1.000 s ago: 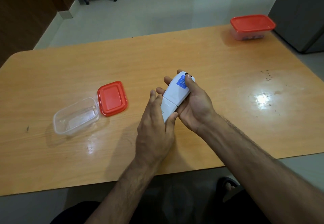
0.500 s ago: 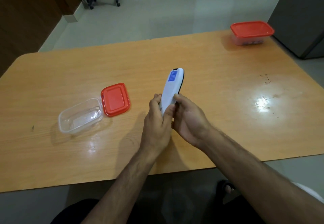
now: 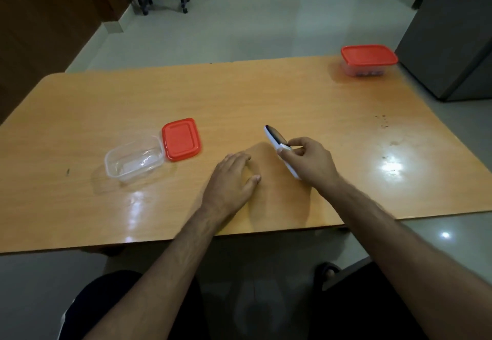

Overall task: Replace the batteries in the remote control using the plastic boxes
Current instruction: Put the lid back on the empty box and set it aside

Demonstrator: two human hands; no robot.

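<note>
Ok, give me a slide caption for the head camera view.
Right hand grips the remote; left hand rests open beside the open box.

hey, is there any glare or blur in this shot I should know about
Head view: bright ceiling-light glare on the glossy table at the right and fainter streaks near the open clear box; the remote in the right hand is slightly motion-blurred; wide-angle lens bows the table edges.

Glossy wood-grain table (image 3: 266,94); clear plastic box (image 3: 133,162); smooth red lid (image 3: 181,139).
</note>
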